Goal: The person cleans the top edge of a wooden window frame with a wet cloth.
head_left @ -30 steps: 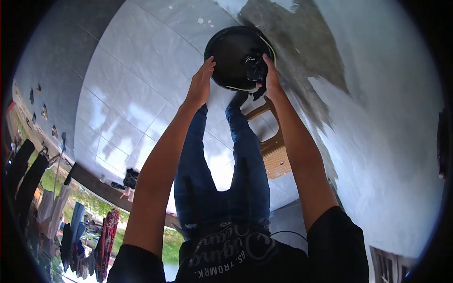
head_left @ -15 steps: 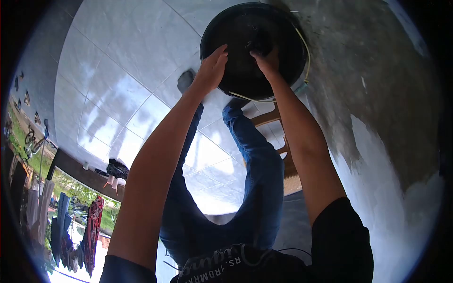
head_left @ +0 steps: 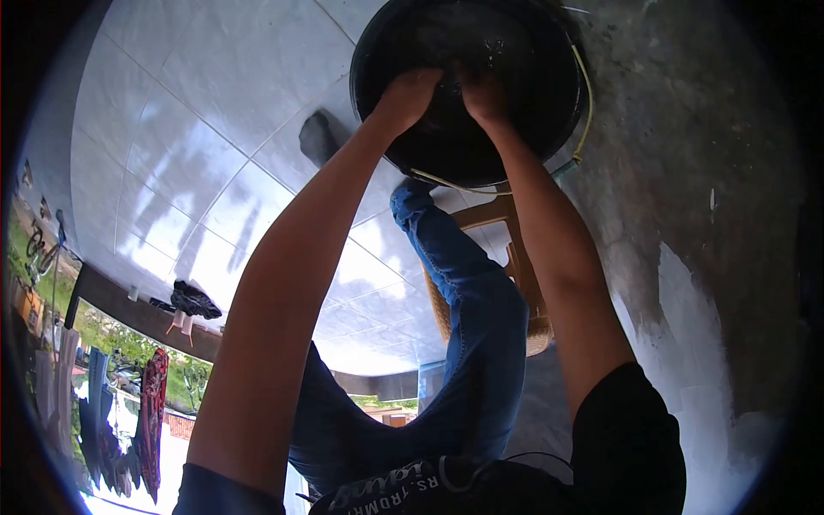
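Note:
A large round black bucket is at the top of the view, with a pale yellow cord handle hanging along its rim. Both my hands are inside it. My left hand is closed, its fingertips turned inward toward the bucket's middle. Close beside it, my right hand is also closed, with its fingers mostly lost in the dark. Something dark appears to lie between the hands, but I cannot make out what. Small bright glints, like bubbles or water, show beyond them.
A brown chair stands under and behind the bucket, next to my jeans-clad leg. Grey tiles cover the floor at left. A patchy painted wall rises at right. Hanging clothes and a dark bundle are at lower left.
My left hand has moved from the bucket's left rim inward, beside my right hand. The dark thing at my right hand is now harder to see. The view has shifted slightly.

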`<state>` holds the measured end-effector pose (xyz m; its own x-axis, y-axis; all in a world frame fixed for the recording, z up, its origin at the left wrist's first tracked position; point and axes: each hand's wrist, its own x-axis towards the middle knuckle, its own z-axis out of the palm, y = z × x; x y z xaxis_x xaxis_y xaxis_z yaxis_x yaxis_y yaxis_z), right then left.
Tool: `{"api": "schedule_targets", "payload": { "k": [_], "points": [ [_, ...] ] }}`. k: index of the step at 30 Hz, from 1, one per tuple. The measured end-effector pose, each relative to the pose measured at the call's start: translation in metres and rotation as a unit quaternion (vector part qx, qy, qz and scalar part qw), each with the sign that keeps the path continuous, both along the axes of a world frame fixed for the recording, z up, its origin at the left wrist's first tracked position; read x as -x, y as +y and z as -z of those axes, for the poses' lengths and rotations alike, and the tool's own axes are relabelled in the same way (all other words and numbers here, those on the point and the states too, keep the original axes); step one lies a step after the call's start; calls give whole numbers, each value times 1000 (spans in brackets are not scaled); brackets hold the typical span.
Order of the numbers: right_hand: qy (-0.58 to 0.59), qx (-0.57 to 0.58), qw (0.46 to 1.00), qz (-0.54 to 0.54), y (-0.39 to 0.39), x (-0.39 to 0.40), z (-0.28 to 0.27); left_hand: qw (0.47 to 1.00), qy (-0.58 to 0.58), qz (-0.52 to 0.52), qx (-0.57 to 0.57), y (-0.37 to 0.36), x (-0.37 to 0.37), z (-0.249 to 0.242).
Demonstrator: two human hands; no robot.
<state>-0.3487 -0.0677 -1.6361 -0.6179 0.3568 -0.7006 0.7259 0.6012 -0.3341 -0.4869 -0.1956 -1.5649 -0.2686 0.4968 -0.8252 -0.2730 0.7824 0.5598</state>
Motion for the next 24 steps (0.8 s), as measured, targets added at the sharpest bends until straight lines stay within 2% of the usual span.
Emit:
{"api": "schedule_targets", "payload": {
  "k": [1,2,4,5,7,8,10,12,13,15,16,18,19,21,22,24],
  "points": [
    [84,28,988,122,-7,2,-32,993,-79,-83,18,1,-6,6],
    [167,56,954,242,-15,2,-59,993,-82,-85,16,9,-7,-3],
    [210,45,945,245,-34,-2,-96,960,-186,-196,69,26,-3,-31],
    [254,37,934,250,-41,-6,-110,959,-189,-198,69,26,-6,-29],
    [237,49,936,254,-46,-11,-131,952,-238,-188,44,29,-8,-20],
    [221,62,938,258,-46,-13,-139,951,-240,-189,42,28,-13,-4],
    [185,90,937,283,-44,-11,-144,975,-121,-180,44,30,-20,17],
    [203,106,889,397,-50,-11,-138,975,-99,-181,79,37,-17,30],
    [201,107,889,397,-52,-15,-121,974,-75,-181,117,38,-17,33],
    [229,-28,899,371,-54,-22,-74,974,-79,-188,103,35,-22,45],
    [228,-27,900,371,-52,-15,-70,974,-78,-195,85,34,-22,53],
    [242,-182,937,173,-49,3,-69,974,-77,-207,50,29,-23,70],
    [242,-181,937,176,-49,1,-58,974,-75,-211,33,26,-23,80],
    [233,-204,951,-3,-47,-5,-32,973,-73,-221,2,15,-25,99],
    [233,-202,951,-3,-43,-12,-8,971,-72,-228,-15,12,-25,103],
    [28,-61,997,-33,-36,-20,27,967,-70,-241,-49,7,-26,110]
  ]
}}
